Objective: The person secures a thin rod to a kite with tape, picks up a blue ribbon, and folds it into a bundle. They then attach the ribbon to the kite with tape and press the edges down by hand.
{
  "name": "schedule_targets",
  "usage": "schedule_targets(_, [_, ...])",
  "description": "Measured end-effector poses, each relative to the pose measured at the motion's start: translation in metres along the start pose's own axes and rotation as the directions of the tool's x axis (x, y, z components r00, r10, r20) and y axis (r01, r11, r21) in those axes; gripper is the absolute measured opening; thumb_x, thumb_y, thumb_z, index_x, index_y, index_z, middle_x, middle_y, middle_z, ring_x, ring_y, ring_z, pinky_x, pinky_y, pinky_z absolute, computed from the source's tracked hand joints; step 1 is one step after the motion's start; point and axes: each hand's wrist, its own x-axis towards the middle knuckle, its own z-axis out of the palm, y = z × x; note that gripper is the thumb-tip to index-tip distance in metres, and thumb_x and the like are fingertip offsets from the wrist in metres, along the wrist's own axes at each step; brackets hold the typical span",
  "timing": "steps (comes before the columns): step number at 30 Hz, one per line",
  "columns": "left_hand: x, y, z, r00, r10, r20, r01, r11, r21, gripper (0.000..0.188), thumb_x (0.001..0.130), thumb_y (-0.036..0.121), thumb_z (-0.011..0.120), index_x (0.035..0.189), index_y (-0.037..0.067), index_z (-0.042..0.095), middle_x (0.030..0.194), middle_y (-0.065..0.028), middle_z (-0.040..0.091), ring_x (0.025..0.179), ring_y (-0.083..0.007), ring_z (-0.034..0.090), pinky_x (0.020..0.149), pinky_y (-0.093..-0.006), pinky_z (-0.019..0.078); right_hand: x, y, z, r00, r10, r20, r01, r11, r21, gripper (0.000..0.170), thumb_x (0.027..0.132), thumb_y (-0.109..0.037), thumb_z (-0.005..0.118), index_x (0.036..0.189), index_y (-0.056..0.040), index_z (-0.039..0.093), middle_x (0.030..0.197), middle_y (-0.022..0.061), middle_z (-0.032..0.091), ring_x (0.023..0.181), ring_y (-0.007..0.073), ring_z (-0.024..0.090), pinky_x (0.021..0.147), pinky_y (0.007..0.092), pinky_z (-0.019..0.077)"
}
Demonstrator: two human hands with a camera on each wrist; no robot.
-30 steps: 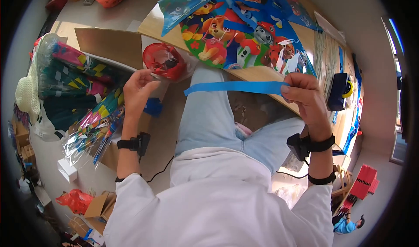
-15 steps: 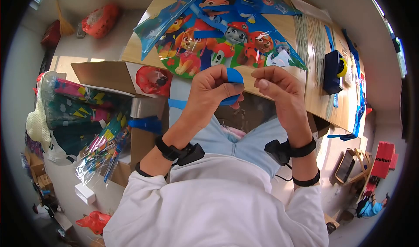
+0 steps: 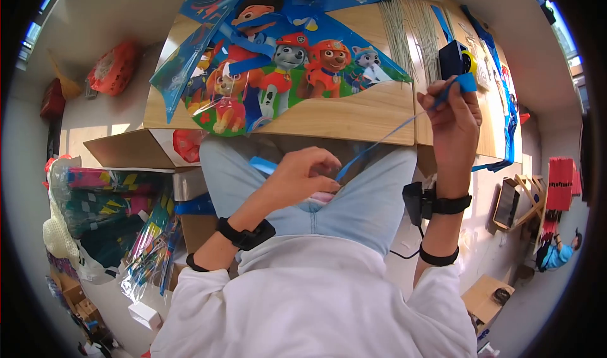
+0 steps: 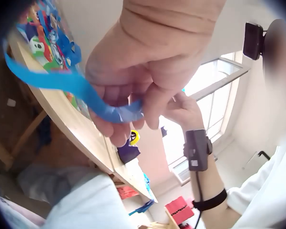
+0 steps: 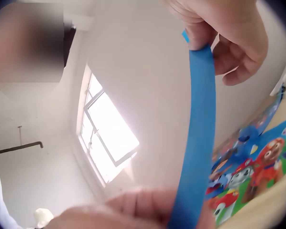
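A narrow blue strip (image 3: 393, 131) slants between the two hands above the lap. Raised over the table's right part, the right hand (image 3: 454, 119) pinches it, with a blue end standing above the fingers; in the right wrist view, thumb and fingers of that hand (image 5: 229, 31) grip the strip (image 5: 201, 109). Lower, over the thighs, the left hand (image 3: 296, 180) has its fingers bent round the strip. The left wrist view shows the strip (image 4: 62, 81) running into the thumb and fingers of the left hand (image 4: 155, 52). Another blue piece (image 3: 262, 165) lies on the left thigh.
A printed cartoon sheet (image 3: 272, 73) covers much of the wooden table (image 3: 354, 119). Thin pale sticks (image 3: 395, 36) and a dark blue block with a yellow wheel (image 3: 451, 62) lie at right. An open cardboard box (image 3: 126, 149) and wrapped colourful items (image 3: 104, 212) stand at left.
The right hand has risen to the right with the strip, while the left hand has dropped lower over the lap. Half a second ago both hands were close together. The head view has shifted.
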Motion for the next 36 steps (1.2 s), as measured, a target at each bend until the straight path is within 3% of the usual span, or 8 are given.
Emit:
schedule_targets(2, [0.016,-0.008,-0.028,0.962,0.065,-0.266,-0.018,0.985,0.174,0.035,0.080,0.008,0.078,0.112,-0.001,0.066,0.111,-0.0128,0.067,0.098,-0.0199,0.066,0.087,-0.0334,0.0524,0.000,-0.015,-0.037,0.999,0.050,0.008,-0.049,0.994,-0.103,0.013,0.098,-0.014,0.060,0.101,-0.0026,0.064,0.078,0.0061,0.064,0.064,0.0129,0.062,0.068,0.0295,0.0535])
schedule_targets(4, [0.039,-0.045,-0.067,0.732,0.503,-0.460,0.046,0.637,0.769,0.051,0.080,0.022,0.079,0.124,0.002,0.062,0.127,-0.0179,0.061,0.116,-0.0315,0.059,0.098,-0.0442,0.0463,-0.005,-0.003,-0.061,0.991,0.130,-0.036,-0.134,0.980,-0.148,0.011,0.097,-0.013,0.062,0.100,-0.0033,0.065,0.075,0.0035,0.062,0.061,0.0105,0.058,0.062,0.0271,0.0505])
schedule_targets(9, [0.074,-0.097,-0.107,0.729,0.284,-0.623,0.488,0.424,0.763,0.084,0.077,0.045,0.077,0.147,0.011,0.044,0.160,-0.0197,0.024,0.147,-0.0419,0.021,0.107,-0.0720,0.0206,-0.025,0.049,-0.070,0.933,0.312,-0.178,-0.333,0.937,-0.103,0.014,0.095,-0.010,0.064,0.103,0.0003,0.068,0.080,0.0014,0.064,0.062,0.0074,0.058,0.056,0.0229,0.0486])
schedule_targets(16, [0.054,-0.091,-0.219,0.859,0.169,-0.483,0.347,0.501,0.793,0.088,0.073,0.044,0.080,0.148,0.016,0.045,0.160,-0.0141,0.028,0.149,-0.0336,0.023,0.111,-0.0696,0.0161,-0.043,0.044,-0.039,0.806,0.583,0.096,-0.569,0.810,-0.145,0.010,0.091,-0.010,0.067,0.093,0.0000,0.067,0.076,0.0003,0.063,0.059,0.0071,0.057,0.055,0.0218,0.0466])
schedule_targets(20, [0.049,-0.068,-0.216,0.758,0.453,-0.470,0.308,0.386,0.869,0.073,0.069,0.021,0.084,0.136,0.007,0.057,0.135,-0.0191,0.058,0.123,-0.0348,0.055,0.102,-0.0424,0.0432,-0.052,0.078,-0.020,0.757,0.652,0.029,-0.634,0.745,-0.208,0.010,0.090,-0.010,0.069,0.086,-0.0008,0.068,0.074,-0.0020,0.062,0.059,0.0043,0.051,0.052,0.0212,0.0390])
schedule_targets(24, [0.055,-0.024,-0.102,0.906,0.031,-0.421,0.054,0.981,0.188,0.047,0.077,0.009,0.079,0.121,0.001,0.062,0.105,-0.0088,0.068,0.097,-0.0165,0.065,0.084,-0.0304,0.0537,-0.061,0.122,-0.016,0.739,0.671,0.061,-0.625,0.717,-0.307,0.011,0.088,-0.011,0.071,0.084,-0.0013,0.069,0.072,-0.0027,0.061,0.059,0.0032,0.047,0.051,0.0216,0.0350])
schedule_targets(27, [0.063,-0.012,-0.031,0.990,-0.117,-0.073,0.085,0.934,-0.346,0.035,0.082,-0.001,0.072,0.115,0.000,0.062,0.094,-0.0054,0.067,0.086,-0.0101,0.065,0.075,-0.0240,0.0549,-0.063,0.127,0.004,0.761,0.648,0.033,-0.586,0.708,-0.394,0.012,0.087,-0.013,0.072,0.083,-0.0016,0.069,0.069,-0.0044,0.058,0.060,0.0032,0.046,0.051,0.0223,0.0357])
schedule_targets(36, [0.129,-0.012,-0.006,0.950,0.082,-0.301,-0.113,0.990,-0.086,0.016,0.080,-0.003,0.070,0.093,0.001,0.062,0.084,-0.0056,0.066,0.076,-0.0105,0.063,0.065,-0.0265,0.0508,-0.072,0.128,-0.046,0.738,0.674,-0.011,-0.647,0.704,-0.292,0.013,0.088,-0.012,0.068,0.081,-0.0020,0.066,0.065,-0.0004,0.058,0.056,0.0069,0.052,0.050,0.0235,0.0373])
